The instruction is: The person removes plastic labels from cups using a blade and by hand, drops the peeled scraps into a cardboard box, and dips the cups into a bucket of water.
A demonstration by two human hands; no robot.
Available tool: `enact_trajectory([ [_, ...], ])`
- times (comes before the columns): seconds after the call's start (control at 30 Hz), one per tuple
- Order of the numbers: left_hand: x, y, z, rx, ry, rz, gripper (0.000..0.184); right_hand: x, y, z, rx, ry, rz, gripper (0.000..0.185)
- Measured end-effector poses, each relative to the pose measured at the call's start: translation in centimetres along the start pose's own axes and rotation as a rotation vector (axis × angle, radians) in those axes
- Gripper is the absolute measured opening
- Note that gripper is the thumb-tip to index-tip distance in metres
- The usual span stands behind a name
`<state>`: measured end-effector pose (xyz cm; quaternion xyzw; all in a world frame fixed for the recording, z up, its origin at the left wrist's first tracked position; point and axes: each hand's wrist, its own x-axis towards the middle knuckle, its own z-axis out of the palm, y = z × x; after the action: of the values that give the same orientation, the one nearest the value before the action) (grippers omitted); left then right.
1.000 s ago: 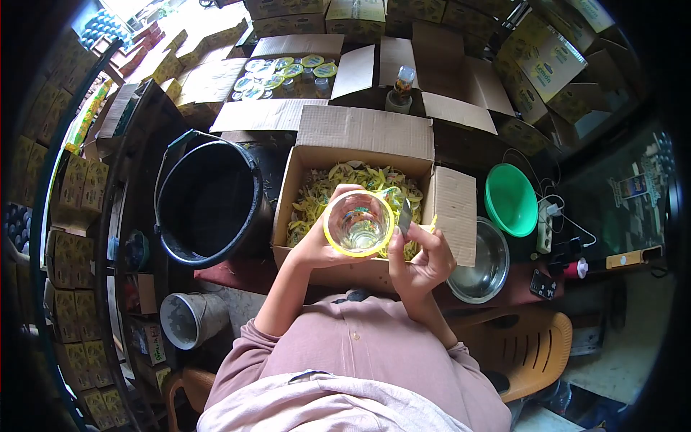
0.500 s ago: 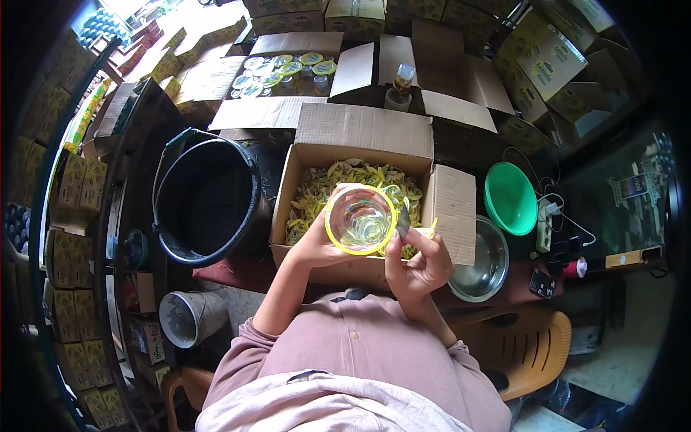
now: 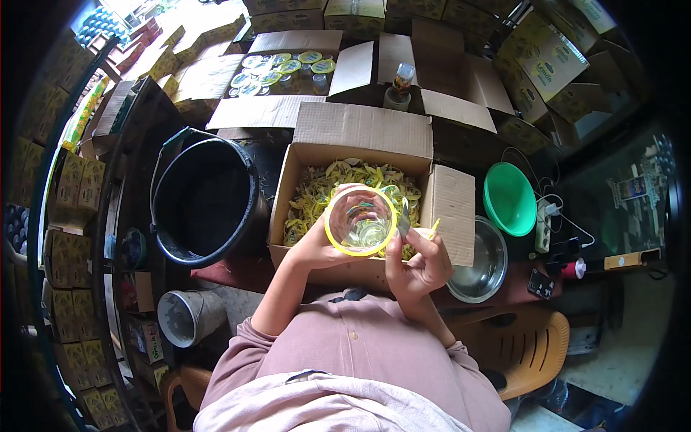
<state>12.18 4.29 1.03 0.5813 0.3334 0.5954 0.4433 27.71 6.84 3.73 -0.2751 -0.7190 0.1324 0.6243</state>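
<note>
My left hand [image 3: 317, 241] is wrapped round a clear plastic cup [image 3: 371, 234] with a yellow rim, its mouth tilted up towards me. My right hand [image 3: 419, 265] pinches a small dark flat blade [image 3: 404, 218] close to the right side of that rim. A thin yellow strip [image 3: 435, 229] sticks out by my right fingers; whether they grip it I cannot tell. Under both hands stands an open cardboard box [image 3: 363, 126], holding a heap of yellow strip-like scraps [image 3: 309, 191]. No liquid can be made out in the cup.
Left of the box is a black bucket [image 3: 252, 173], with a grey bucket [image 3: 173, 317] below. To the right are a green basin [image 3: 509, 198] and a clear bowl [image 3: 479, 270]. Lidded cups [image 3: 288, 66] fill a carton behind; a jar [image 3: 403, 78] stands beside it.
The cup has tipped very slightly in my left hand. The blade and my right hand stay almost where they were, beside the rim.
</note>
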Motion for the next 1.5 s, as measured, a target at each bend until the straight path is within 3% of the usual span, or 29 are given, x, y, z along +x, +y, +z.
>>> enact_trajectory([
  [0.87, -0.1, -0.3, -0.3, 0.024, -0.104, -0.054, 0.074, 0.1, 1.1, 0.0, -0.046, -0.016, 0.032, 0.021],
  [1.03, -0.1, -0.2, -0.1, -0.029, -0.035, -0.072, 0.074, 0.5, 2.3, 0.2, 0.029, -0.049, 0.220, 0.026],
  [1.13, -0.2, 0.2, -0.7, 0.000, 0.005, -0.020, 0.075, -0.8, 6.4, -0.3, 0.615, -0.199, 0.768, 0.039],
  [1.17, -0.4, 0.2, -0.8, -0.084, 0.031, -0.053, 0.075, -0.8, 8.1, -0.5, 0.709, -0.499, 0.883, 0.064],
  [1.2, -0.6, 0.0, -0.9, -0.169, 0.057, -0.087, 0.076, -1.6, 9.6, -0.9, 0.585, -0.795, 1.026, 0.087],
  [1.27, -0.9, 0.2, -1.1, -0.129, 0.073, -0.072, 0.075, -5.4, 12.6, -1.1, -0.415, -1.051, 0.753, 0.100],
  [1.3, -0.8, 0.9, -1.2, -0.037, 0.059, -0.040, 0.075, -4.5, 11.6, -1.8, -0.275, -1.039, 0.933, 0.102],
  [1.4, -0.6, 2.5, -0.7, 0.267, 0.081, 0.051, 0.071, -4.9, 11.0, -3.1, -0.018, -0.875, 0.857, 0.095],
  [1.43, -0.6, 2.6, -0.4, 0.382, 0.114, 0.082, 0.070, -5.5, 11.0, -3.3, 0.049, -0.698, 0.880, 0.084],
  [1.5, -0.5, 2.1, -0.1, 0.538, 0.192, 0.183, 0.062, -6.6, 11.3, -4.6, -0.034, -0.531, 0.868, 0.072],
])
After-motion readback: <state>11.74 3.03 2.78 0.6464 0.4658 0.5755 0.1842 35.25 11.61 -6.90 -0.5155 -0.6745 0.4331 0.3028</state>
